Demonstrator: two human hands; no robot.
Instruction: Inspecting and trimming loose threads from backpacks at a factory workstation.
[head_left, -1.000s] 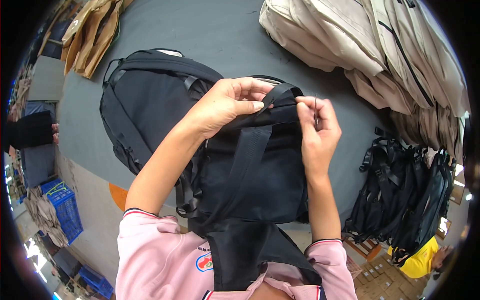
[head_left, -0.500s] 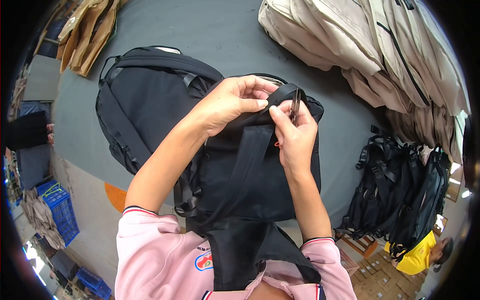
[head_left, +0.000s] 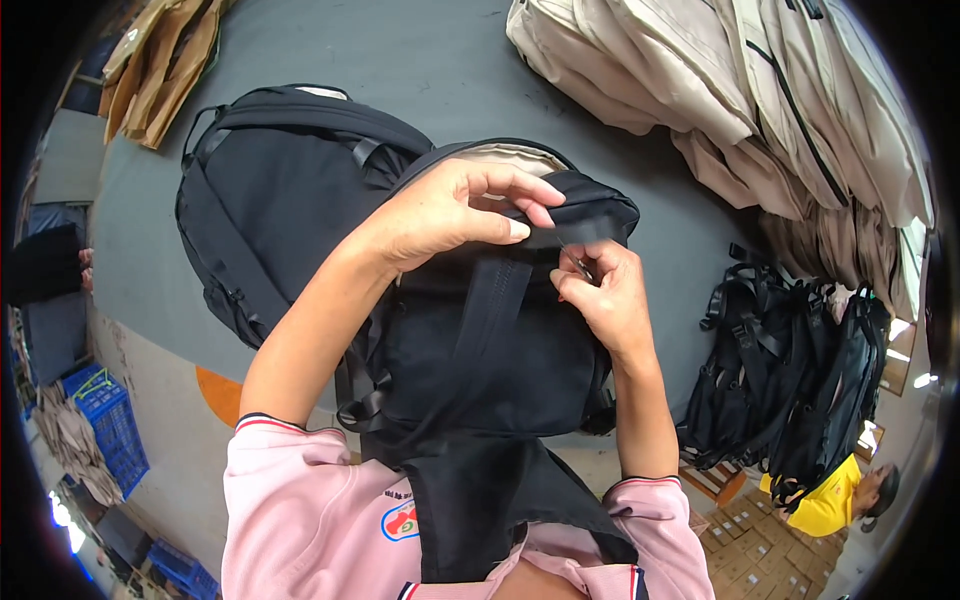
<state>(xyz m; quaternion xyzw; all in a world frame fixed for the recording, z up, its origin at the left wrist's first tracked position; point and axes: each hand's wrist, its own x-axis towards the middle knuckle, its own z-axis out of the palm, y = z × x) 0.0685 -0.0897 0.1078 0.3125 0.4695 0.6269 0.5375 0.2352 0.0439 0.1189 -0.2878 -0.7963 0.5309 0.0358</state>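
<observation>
A black backpack (head_left: 490, 370) lies in front of me, its top opened so that a pale lining (head_left: 505, 155) shows. At its upper edge my left hand (head_left: 440, 210) is closed, thumb and fingers pinching a black strap (head_left: 585, 232), which is smeared by motion. Just to the right, my right hand (head_left: 612, 295) is closed round small metal thread snips (head_left: 577, 262). Their tips point up and left toward the strap; most of the handle is hidden in the fingers. A second black backpack (head_left: 270, 190) lies against the first on its left.
Grey cloth covers the table (head_left: 400, 50). Beige bags (head_left: 640, 70) are heaped at the far right, with black backpacks (head_left: 750, 370) hanging below them. Brown paper pieces (head_left: 165, 70) stand far left. A blue crate (head_left: 108, 420) is at left, and a person in yellow (head_left: 825, 500) at lower right.
My right hand with the snips has moved down, and the snips have tilted leftward. The strap loop has dropped from its raised position, and the backpack's opening now shows more lining.
</observation>
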